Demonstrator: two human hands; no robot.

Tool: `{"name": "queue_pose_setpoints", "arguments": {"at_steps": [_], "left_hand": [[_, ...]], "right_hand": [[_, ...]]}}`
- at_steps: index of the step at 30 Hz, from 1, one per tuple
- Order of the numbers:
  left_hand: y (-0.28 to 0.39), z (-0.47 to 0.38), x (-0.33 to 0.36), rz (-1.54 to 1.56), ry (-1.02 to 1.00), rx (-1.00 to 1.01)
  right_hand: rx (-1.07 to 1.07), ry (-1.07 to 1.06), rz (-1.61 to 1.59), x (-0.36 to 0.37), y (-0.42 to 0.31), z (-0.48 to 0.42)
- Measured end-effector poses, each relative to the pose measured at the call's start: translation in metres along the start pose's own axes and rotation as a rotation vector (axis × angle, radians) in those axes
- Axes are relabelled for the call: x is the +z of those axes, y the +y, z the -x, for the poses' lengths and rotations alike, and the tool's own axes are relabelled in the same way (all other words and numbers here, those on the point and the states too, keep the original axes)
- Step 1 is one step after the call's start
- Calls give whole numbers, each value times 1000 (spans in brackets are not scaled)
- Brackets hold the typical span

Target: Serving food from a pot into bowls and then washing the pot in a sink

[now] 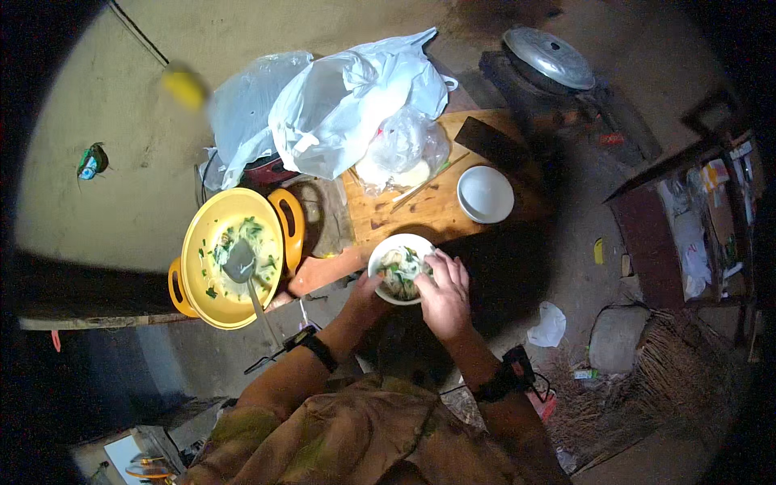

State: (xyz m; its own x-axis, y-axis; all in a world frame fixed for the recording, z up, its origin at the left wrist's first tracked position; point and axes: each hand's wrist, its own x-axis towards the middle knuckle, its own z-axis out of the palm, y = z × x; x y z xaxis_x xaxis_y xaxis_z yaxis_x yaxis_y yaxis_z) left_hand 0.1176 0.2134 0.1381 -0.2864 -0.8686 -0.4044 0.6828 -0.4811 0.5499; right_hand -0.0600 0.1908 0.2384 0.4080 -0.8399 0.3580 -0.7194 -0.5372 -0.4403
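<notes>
My left hand (368, 296) grips the lower left side of a white bowl (374, 257). Inside the bowl are pale noodles with chopped green leaves (397, 276). From the right, my right hand (445, 294) curls its fingers over the bowl's rim, close above the food; the thumb lies near the front rim. To the left stands a yellow pot (200, 233) with orange handles, holding whitish broth, noodles and greens. A metal ladle (238, 262) rests in it, its handle leaning over the near rim towards my left wrist.
Beyond the bowl, a wooden board (379, 212) carries stacked white bowls (485, 194), chopsticks (427, 183), a cleaver-like dark blade (485, 140) and a clear plastic bag (403, 142). White plastic bags (339, 103) bulge behind. A metal lid (548, 56) sits far right; a straw broom (673, 357) lies lower right.
</notes>
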Motion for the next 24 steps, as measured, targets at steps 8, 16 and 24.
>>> {"name": "queue_pose_setpoints", "arguments": {"at_steps": [8, 16, 24], "left_hand": [[17, -44, -21, 16, 200, 247], [13, -67, -28, 59, 610, 402], [12, -6, -1, -146, 684, 114]], "right_hand": [[64, 102, -329, 19, 1, -9], [402, -73, -435, 19, -8, 3], [584, -116, -659, 35, -40, -13]]}}
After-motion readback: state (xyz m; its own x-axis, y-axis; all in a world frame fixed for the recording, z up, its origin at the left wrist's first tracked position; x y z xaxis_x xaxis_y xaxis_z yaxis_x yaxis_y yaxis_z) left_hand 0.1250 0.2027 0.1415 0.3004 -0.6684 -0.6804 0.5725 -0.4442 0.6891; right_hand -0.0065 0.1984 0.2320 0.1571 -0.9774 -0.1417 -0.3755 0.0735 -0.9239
